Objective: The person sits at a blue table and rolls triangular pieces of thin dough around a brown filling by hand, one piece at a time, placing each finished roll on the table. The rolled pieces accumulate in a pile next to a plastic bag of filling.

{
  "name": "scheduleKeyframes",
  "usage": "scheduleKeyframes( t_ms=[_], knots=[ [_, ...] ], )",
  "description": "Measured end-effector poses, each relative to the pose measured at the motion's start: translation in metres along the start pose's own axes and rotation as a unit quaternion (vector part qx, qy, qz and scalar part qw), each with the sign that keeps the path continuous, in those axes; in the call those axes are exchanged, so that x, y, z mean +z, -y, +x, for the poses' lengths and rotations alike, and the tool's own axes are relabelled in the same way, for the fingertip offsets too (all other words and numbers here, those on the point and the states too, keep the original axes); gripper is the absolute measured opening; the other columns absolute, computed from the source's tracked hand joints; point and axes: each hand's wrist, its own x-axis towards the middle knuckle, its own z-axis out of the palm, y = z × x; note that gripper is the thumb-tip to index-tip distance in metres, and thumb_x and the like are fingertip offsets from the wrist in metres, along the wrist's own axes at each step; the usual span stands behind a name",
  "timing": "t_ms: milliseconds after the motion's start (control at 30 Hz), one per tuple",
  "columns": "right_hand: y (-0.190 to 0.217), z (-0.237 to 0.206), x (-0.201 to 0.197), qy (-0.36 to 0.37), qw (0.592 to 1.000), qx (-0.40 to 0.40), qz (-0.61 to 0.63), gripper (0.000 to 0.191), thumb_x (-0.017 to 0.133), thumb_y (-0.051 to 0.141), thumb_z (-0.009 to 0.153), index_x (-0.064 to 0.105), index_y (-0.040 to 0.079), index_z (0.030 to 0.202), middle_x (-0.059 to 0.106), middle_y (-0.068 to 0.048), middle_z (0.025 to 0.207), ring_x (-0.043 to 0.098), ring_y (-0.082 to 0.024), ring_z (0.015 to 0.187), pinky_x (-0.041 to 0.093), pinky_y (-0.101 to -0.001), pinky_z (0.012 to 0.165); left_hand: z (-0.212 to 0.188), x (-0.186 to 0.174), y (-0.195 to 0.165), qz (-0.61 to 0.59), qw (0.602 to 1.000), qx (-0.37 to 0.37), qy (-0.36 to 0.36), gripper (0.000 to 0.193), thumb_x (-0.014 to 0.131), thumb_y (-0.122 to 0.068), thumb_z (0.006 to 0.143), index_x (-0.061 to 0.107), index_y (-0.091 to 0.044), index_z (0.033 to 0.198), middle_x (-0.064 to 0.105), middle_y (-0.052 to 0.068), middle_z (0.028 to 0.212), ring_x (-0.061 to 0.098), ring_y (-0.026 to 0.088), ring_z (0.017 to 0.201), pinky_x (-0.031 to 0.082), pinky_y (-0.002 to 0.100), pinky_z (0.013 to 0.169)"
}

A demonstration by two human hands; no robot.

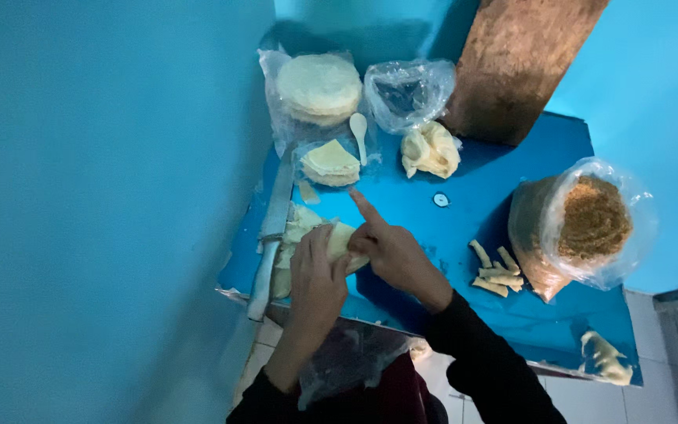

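A knife lies at the counter's left edge. Beside it, the left hand and right hand close their fingers on a thin, soft, tearable wrapper; it looks best held by its edges. Finished rolls lie rightward.

Both dark-sleeved arms reach up from six o'clock, hands meeting mid-frame. The left hand curls its fingers in a closed grip; the right hand points its forefinger toward eleven o'clock.

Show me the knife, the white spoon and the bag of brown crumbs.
knife (276, 212), head view, middle of blade
white spoon (359, 126), head view, on its bowl
bag of brown crumbs (590, 220), head view, on the crumbs
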Motion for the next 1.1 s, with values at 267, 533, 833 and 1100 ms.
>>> scheduleKeyframes(
  t_ms=[267,533,833,1100],
  knots=[
    [-0.003,-0.003,0.004,0.0,0.996,-0.051,-0.071,0.09,0.069,0.007,0.093,0.017,0.019,0.166,0.076,-0.01,0.1,0.075,-0.028,0.092,0.059,-0.0411,0.081,0.013,0.0,-0.002,-0.064,0.993,-0.101,0.021,0.045,0.059,-0.024,0.106,0.047,-0.005,0.145,0.056,0.018,0.133,0.064,0.033,0.114,0.056,0.047,0.086],
    [-0.006,-0.005,-0.008,0.063,0.994,-0.086,-0.029,0.1,0.069,0.004,0.087,0.007,0.015,0.166,0.073,-0.012,0.114,0.072,-0.028,0.103,0.056,-0.0416,0.087,0.008,-0.004,-0.012,-0.064,0.994,-0.065,0.055,0.086,0.087,-0.021,0.08,0.038,0.002,0.147,0.048,0.023,0.133,0.051,0.041,0.123,0.05,0.052,0.095],
    [-0.011,0.007,-0.015,0.071,0.997,0.005,-0.006,0.092,0.065,0.012,0.095,0.008,0.02,0.166,0.08,-0.011,0.101,0.079,-0.027,0.093,0.058,-0.0394,0.086,0.01,0.006,-0.01,-0.063,0.991,-0.104,0.061,0.073,0.074,-0.027,0.093,0.035,0.002,0.147,0.048,0.022,0.128,0.053,0.038,0.115,0.048,0.052,0.092],
    [-0.007,0.004,-0.007,0.032,0.999,0.004,0.024,0.092,0.065,0.007,0.093,0.009,0.015,0.165,0.079,-0.011,0.096,0.077,-0.026,0.086,0.058,-0.0396,0.081,0.007,0.009,-0.007,-0.072,0.993,-0.087,0.039,0.071,0.075,-0.017,0.092,0.034,0.004,0.146,0.047,0.021,0.127,0.056,0.035,0.113,0.053,0.05,0.088]
  ],
)
